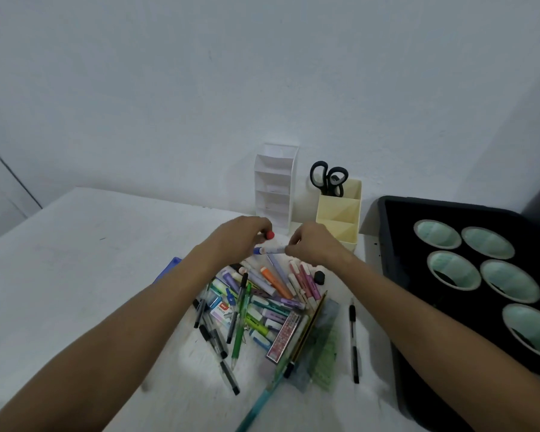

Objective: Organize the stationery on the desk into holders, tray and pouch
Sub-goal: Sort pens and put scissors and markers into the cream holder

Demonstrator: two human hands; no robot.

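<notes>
A heap of pens, highlighters and markers (262,304) lies on the white desk (75,260). Above its far edge, my left hand (243,232) grips something with a red round end (270,235). My right hand (312,244) pinches a white marker with a blue tip (268,250), held level between both hands. Behind them stand a white tiered holder (275,182) and a yellow three-part holder (340,213) with black scissors (329,179) in its rear part. A black tray (393,244) sits at the right. A blue pouch corner (172,265) shows behind my left forearm.
The black tray holds several pale green round cups (452,271). A single black pen (354,341) lies apart to the right of the heap. A green ruler (321,347) and a pink strip (284,335) lie at the heap's near side. The wall is close behind the holders.
</notes>
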